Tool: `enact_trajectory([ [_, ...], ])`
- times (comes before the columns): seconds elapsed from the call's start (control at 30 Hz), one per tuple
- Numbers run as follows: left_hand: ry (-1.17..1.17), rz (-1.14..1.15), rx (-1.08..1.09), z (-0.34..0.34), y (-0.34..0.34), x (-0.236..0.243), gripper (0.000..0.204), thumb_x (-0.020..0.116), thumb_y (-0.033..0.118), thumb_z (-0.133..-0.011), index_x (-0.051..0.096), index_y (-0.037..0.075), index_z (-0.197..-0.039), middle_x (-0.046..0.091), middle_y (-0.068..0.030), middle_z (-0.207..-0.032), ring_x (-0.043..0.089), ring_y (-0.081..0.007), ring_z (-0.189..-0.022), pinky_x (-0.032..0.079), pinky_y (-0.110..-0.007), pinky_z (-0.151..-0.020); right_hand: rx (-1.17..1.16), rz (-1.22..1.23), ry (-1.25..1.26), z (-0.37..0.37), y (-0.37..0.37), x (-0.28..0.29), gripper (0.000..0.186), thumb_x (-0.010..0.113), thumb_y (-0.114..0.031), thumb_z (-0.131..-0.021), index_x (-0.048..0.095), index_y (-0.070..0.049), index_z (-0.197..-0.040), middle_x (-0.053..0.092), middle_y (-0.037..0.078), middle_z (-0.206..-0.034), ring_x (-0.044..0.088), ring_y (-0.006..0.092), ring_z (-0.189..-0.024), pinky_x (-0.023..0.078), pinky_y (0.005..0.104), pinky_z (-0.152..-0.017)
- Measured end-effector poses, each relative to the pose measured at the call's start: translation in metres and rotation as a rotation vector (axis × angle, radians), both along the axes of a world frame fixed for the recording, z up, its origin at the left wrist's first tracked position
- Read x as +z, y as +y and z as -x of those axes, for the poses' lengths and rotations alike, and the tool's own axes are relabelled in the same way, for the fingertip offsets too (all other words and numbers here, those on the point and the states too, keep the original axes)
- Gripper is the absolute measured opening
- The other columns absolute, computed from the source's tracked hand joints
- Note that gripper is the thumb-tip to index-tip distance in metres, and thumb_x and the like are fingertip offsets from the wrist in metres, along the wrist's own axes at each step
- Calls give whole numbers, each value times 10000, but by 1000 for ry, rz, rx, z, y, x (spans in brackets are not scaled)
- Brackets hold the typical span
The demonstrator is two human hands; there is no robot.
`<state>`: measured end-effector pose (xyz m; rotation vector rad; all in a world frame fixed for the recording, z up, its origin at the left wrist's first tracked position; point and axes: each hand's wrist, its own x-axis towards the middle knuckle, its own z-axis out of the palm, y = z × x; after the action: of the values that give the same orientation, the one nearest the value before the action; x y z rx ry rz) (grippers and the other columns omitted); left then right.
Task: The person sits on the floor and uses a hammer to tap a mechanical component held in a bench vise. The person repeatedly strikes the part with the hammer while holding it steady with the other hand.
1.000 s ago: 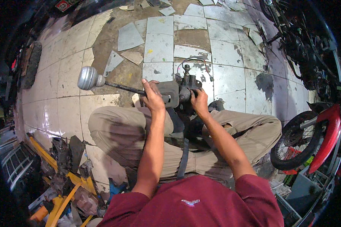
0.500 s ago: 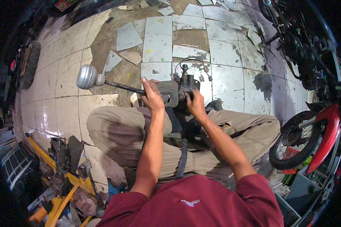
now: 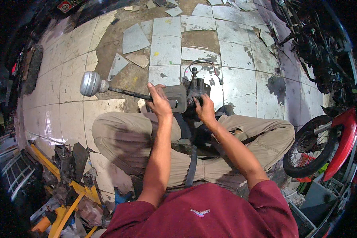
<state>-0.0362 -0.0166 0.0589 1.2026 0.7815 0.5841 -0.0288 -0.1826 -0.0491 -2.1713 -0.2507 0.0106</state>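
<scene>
Left grip (image 3: 160, 102): closed around the lever (image 3: 127, 92) where it meets a grey plate (image 3: 180, 94); one digit extends away from the body, the others fold over the plate's near end. Wrist nearly straight, forearm rising from the lower edge.

Right grip (image 3: 205, 109): narrow, fingertips bunched against a dark metal housing (image 3: 194, 92) just beside the plate. Cannot tell whether a small part is pinched between them. Forearm slants inward from lower right.

Lever lies roughly crosswise in front of the body, its silver knob (image 3: 90, 84) out to the left. Plate and housing sit between the two hands, in front of the seated person's folded legs (image 3: 123, 129). A short threaded-looking stem (image 3: 194, 73) stands on the housing's far side; a thin wire (image 3: 216, 70) loops past it to the right.

Containers: at lower right, a grey bin (image 3: 319, 198) beside a paler tray (image 3: 292, 197); contents of both too dark to make out. At far left, a pale wire rack (image 3: 22, 180), contents likewise unclear.

Surroundings: tiled floor (image 3: 238, 83), with loose broken tiles (image 3: 136, 39) lying on bare patches beyond the lever. Lower left: greasy metal parts (image 3: 90, 211) heaped among yellow bars (image 3: 47, 162). Right: a spoked wheel (image 3: 301, 173) beside a red fender (image 3: 341, 148).
</scene>
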Motion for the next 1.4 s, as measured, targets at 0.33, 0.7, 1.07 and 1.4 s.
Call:
enact_trajectory([
  [0.33, -22, 56, 21, 2, -2, -3, 541, 376, 468, -965, 555, 33, -697, 269, 46, -517, 251, -71, -468, 230, -245, -479, 15, 42, -84, 3, -7, -7, 141, 610, -79, -808, 605, 37, -888, 580, 250, -884, 556, 441, -837, 455, 473, -728],
  [0.7, 72, 46, -15, -2, 0, -1, 568, 355, 482, -968, 580, 19, -728, 267, 55, -520, 258, -64, -478, 221, -247, -474, -58, 163, -68, -12, -12, -14, 171, 621, -112, -804, 591, 46, -860, 574, 250, -894, 547, 441, -850, 442, 481, -738],
  [1.07, 67, 102, 4, -3, 2, 2, 556, 350, 479, -971, 515, 56, -650, 259, 54, -520, 258, -74, -472, 235, -247, -479, 3, 51, -75, -15, -7, -14, 111, 595, -43, -801, 559, 49, -853, 561, 255, -841, 543, 447, -791, 441, 483, -688],
  [1.4, 81, 86, 11, -1, 3, 0, 530, 373, 463, -975, 562, 34, -728, 277, 71, -523, 258, -43, -475, 202, -248, -456, -1, 91, -93, -9, -6, -20, 145, 599, -69, -797, 543, 51, -857, 542, 260, -853, 522, 453, -812, 428, 492, -720],
])
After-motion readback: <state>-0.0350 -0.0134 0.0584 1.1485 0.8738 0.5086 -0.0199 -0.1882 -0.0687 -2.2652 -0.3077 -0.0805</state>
